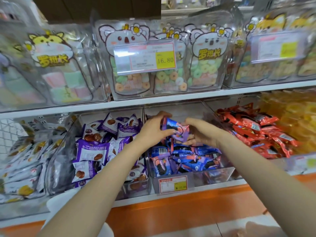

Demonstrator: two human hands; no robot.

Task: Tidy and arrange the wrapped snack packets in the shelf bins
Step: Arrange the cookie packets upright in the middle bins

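The left fingers (165,115) curl over the top of a small clutch of blue and pink packets (172,128), with the thumb closing on it from below. The right fingers (189,123) wrap the same clutch from the other side, so it is pinched between both hands. How many packets are in the clutch cannot be told.

The left hand (152,130) and right hand (202,133) hold it just above the blue pile (186,156) lying in the middle bin (215,176). This bin is a clear box with a small red-and-yellow label (172,184) on its front wall.

The next bin to the left is heaped with purple packets (100,144), and beyond it lie white packets (24,161), which are blurred. To the right are red packets (256,132), then yellow ones (295,113). All these bins stand side by side on a white lower shelf (222,183), with an orange base (188,212) under it.

Above, the white upper shelf (153,100) carries clear boxes. The middle box holds koala bags (130,79) of ring sweets behind a price tag (145,57) reading 16.80. Marshmallow bags (59,77) stand to its left, and another tagged box (273,48) is at the right. The edges of the view are smeared.
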